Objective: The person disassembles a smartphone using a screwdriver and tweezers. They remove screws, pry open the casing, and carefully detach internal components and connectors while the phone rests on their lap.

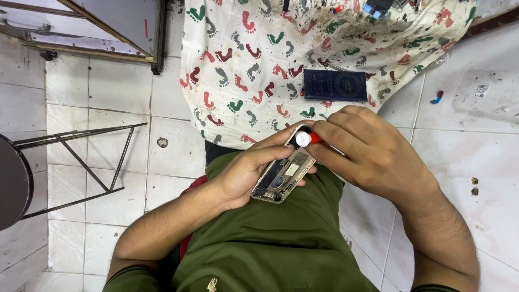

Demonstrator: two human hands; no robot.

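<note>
Two hands: both busy on one opened phone [284,176], held over the lap of a person in a green shirt [270,243].
Left hand: the left hand [248,173] cradles the phone from below, fingers curled round its far edge and thumb along the near side — a closed, steady grip.
Right hand: the right hand [365,151] is closed round a small screwdriver [306,139] with a red barrel and white end cap; its working end is hidden under the fingers, so I cannot tell whether it touches the phone.
Phone: tilted, its open side facing up, just in front of the body and at the near edge of the cloth.
Done so far: the back or screen is already off — the metal frame shows a light plate and dark parts inside.
Left to do: judging by what still sits in the frame, the inner parts are not yet out; how many screws remain is too small to tell.
Containers: the phone frame is the only one in use, and it holds its own inner parts.
Cloth: a white cloth [243,70] printed with coloured footprints lies on the tiled floor [108,92]; on it rests a dark blue flat rectangular part [335,85], well apart from the phone.
Nearby: a dark metal stool frame [75,162] stands to the left.
</note>
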